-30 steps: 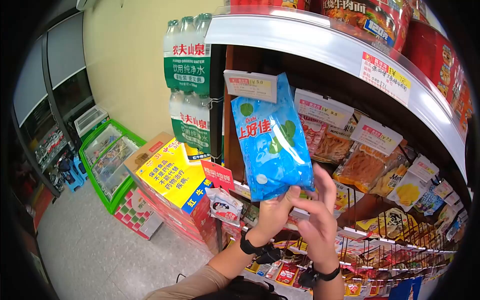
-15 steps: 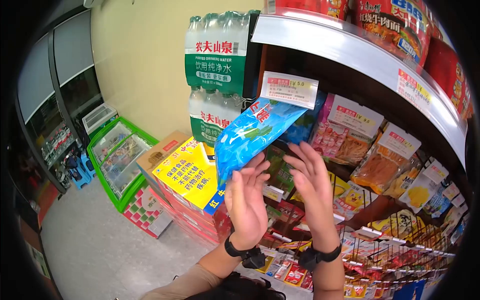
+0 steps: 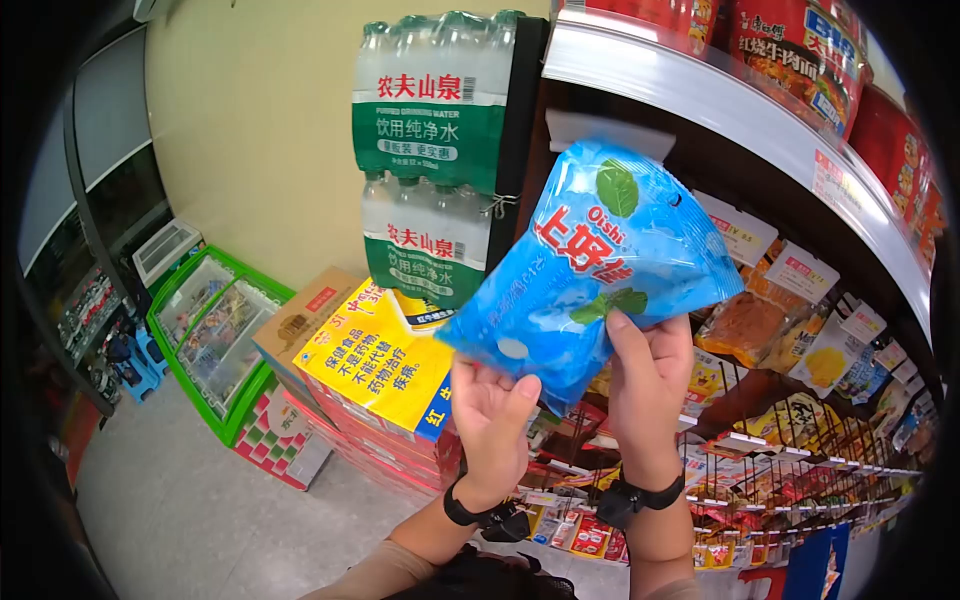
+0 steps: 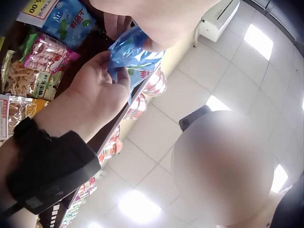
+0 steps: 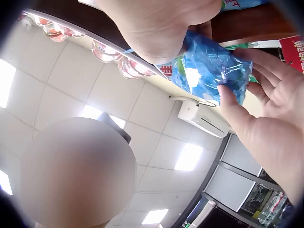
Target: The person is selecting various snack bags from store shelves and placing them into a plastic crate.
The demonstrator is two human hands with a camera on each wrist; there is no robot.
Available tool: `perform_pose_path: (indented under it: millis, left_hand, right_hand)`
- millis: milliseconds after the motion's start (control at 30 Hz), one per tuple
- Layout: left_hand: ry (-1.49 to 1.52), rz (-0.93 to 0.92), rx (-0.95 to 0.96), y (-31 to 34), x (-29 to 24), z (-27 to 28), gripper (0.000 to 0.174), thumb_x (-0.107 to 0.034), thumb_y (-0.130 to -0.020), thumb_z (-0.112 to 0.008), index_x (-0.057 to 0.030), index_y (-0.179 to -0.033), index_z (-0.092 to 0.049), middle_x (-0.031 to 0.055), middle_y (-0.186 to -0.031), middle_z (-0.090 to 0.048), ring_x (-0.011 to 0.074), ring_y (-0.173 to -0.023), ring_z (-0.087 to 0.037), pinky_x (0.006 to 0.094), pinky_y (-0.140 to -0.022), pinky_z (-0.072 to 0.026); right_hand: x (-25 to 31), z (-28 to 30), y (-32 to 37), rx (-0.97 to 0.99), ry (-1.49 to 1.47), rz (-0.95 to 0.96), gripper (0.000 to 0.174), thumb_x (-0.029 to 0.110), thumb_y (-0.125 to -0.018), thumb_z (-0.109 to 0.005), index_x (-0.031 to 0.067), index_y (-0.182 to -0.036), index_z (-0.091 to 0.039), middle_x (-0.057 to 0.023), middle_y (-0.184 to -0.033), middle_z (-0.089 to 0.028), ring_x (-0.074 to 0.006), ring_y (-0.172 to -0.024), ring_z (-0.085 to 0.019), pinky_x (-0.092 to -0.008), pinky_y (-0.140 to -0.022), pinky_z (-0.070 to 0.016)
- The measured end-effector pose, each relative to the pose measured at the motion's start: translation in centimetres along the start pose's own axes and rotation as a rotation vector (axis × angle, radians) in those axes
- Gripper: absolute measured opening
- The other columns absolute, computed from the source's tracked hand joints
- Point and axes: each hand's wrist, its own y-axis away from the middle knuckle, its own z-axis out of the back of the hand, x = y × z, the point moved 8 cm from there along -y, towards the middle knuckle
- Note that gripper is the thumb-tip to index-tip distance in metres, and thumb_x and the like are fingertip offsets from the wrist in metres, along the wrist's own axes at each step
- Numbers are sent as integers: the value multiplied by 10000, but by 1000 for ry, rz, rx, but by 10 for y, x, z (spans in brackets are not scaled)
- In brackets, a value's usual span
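A glossy blue bag (image 3: 600, 250) with red lettering and green leaves leans tilted between both hands, its printed front facing up to the head camera. My left hand (image 3: 492, 425) pinches its lower left corner, thumb in front; the right wrist view also shows this hand (image 5: 280, 109) beside the bag (image 5: 209, 64). At the lower right edge, my right hand (image 3: 648, 405) grips with the thumb on the front and the other fingers mostly hidden behind. The left wrist view shows the right hand (image 4: 97, 90) against crumpled blue film (image 4: 133, 52).
Another blue bag (image 4: 71, 23) hangs on the rack by a price tag. Snack packs (image 3: 745, 320) hang at right under a white shelf edge (image 3: 700, 95). Water bottle packs (image 3: 430, 120), a yellow-topped carton stack (image 3: 375, 360) and a green-framed freezer (image 3: 215, 330) stand at left.
The bag has swung from a steep leftward slant to face the head camera, further right. Both hands, loosely spread half a second ago, now grip its lower edges.
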Motion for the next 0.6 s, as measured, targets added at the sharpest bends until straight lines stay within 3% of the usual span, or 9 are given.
perform_pose_path:
  millis: [33,100,167,200,267,400,600]
  left_hand:
    - [37,-49,13,1,-4,-3,566,-115,-883,-668,-7,-1366,-395,115,-1308,-522,207,-1211,-505,372,-1051,-385]
    - [59,-13,-13,9,5,4,571,-168,-884,-679,4,-1355,-404,106,-1282,-541,206,-1180,-530,363,-1024,-412]
    - [147,225,59,17,27,4,565,-213,-887,-682,13,-1337,-426,99,-1255,-560,188,-1132,-561,342,-967,-457]
    - [138,257,73,20,34,2,521,-242,-896,-674,18,-1299,-471,89,-1200,-595,164,-1071,-589,318,-896,-492]
    - [83,346,102,28,52,-2,496,-241,-898,-672,17,-1281,-491,84,-1176,-607,153,-1047,-594,309,-882,-493]
    - [19,564,154,53,97,-37,419,-216,-895,-675,9,-1221,-537,68,-1101,-633,123,-973,-599,284,-860,-482]
    - [-24,818,395,125,161,-110,425,-136,-887,-674,11,-1245,-500,81,-1132,-620,129,-1013,-593,292,-896,-474]
  right_hand:
    - [4,4,1,4,23,-44,432,4,-942,-541,-28,-1347,-393,-131,-1276,-547,-170,-1135,-557,-316,-963,-450]
    - [7,14,7,10,61,-119,454,2,-942,-537,-31,-1363,-372,-133,-1280,-546,-174,-1141,-555,-318,-970,-448]
    - [6,28,19,3,101,-200,476,0,-942,-533,-34,-1380,-350,-136,-1284,-544,-179,-1148,-554,-321,-978,-446]
    - [7,39,29,-46,110,-211,488,2,-944,-530,-34,-1390,-336,-137,-1287,-543,-182,-1154,-551,-322,-988,-441]
    - [11,65,50,-132,134,-273,565,-14,-923,-564,-20,-1415,-287,-143,-1327,-503,-200,-1203,-520,-332,-1016,-426]
    - [36,105,78,-144,230,-203,731,-57,-863,-642,19,-1447,-208,-146,-1393,-417,-225,-1273,-459,-363,-1027,-422]
    - [98,218,131,-396,261,-228,690,-28,-865,-665,7,-1430,-271,-143,-1366,-472,-212,-1237,-496,-352,-1012,-437]
